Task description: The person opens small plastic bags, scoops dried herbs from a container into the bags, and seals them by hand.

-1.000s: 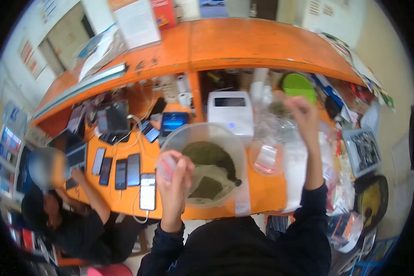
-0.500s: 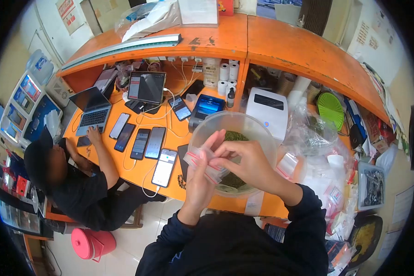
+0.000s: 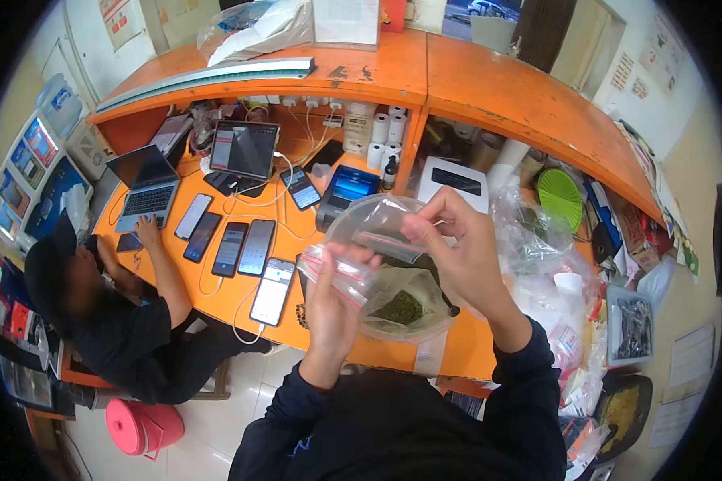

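My left hand [image 3: 330, 317] is closed around several small clear zip bags [image 3: 343, 277] with red stripes, its thumb pressed over them. One more zip bag [image 3: 389, 244] is pinched at its end between the thumb and fingers of my right hand [image 3: 467, 258], apart from the left hand's thumb. Both hands are above a round translucent tub [image 3: 377, 327]. Inside it, chopped dry green leaf [image 3: 399, 309] sits in a clear plastic liner. A dark knob-like end of something [image 3: 453, 311] shows at the tub's right side.
Several phones lie left of the tub, one a lit phone [image 3: 272, 291]. A blue-topped printer [image 3: 350, 195] and a white printer [image 3: 452, 181] stand behind. Plastic bags [image 3: 529, 240] crowd the right. A co-worker [image 3: 108, 321] sits at a laptop [image 3: 148, 192]. An orange shelf [image 3: 361, 76] overhangs.
My right hand has moved up and right, drawing one zip bag away from those in my left hand. My left hand has shifted slightly left. More green leaf in the tub now shows.
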A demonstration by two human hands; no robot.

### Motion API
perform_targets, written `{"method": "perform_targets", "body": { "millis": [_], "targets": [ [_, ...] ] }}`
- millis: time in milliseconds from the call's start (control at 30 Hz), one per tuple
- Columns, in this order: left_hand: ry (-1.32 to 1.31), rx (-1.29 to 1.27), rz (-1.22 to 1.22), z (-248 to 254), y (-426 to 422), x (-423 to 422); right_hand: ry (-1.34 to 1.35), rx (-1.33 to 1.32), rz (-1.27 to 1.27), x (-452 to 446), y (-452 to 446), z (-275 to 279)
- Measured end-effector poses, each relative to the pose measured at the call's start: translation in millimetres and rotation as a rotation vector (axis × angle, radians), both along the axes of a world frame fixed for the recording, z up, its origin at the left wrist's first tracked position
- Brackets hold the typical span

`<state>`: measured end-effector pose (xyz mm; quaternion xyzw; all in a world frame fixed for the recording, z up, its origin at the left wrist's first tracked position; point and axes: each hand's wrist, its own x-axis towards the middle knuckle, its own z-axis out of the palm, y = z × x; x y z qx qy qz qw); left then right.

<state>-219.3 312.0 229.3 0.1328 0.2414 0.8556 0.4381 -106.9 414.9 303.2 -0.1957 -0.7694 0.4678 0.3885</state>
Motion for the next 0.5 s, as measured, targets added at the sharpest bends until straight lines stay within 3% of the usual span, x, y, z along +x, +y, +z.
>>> {"method": "perform_targets", "body": {
  "millis": [100, 133, 200, 300, 333, 500],
  "targets": [
    [-0.010, 0.172, -0.121, -14.2, -0.2, -14.0, -0.013, 0.022, -0.034, 9.1, 0.3, 1.3],
    [0.080, 0.029, 0.009, -5.0, -1.7, -5.5, -0.032, 0.067, -0.047, 9.8, -1.0, -0.9],
    [0.327, 0.016, 0.087, -11.6, -2.7, -3.4, -0.088, 0.241, -0.072, 13.5, -2.3, -7.4],
    [0.674, -0.203, 0.212, -16.1, 0.6, 2.0, -0.092, 0.264, 0.004, 20.5, -19.1, -4.9],
    [0.787, -0.231, 0.158, -17.2, 0.7, -1.6, -0.048, 0.155, 0.068, 23.3, -20.1, -4.3],
    [0.565, -0.222, 0.048, -6.9, -3.8, 16.9, 0.106, -0.278, 0.338, 37.1, -16.6, -1.7]
  ]
}}
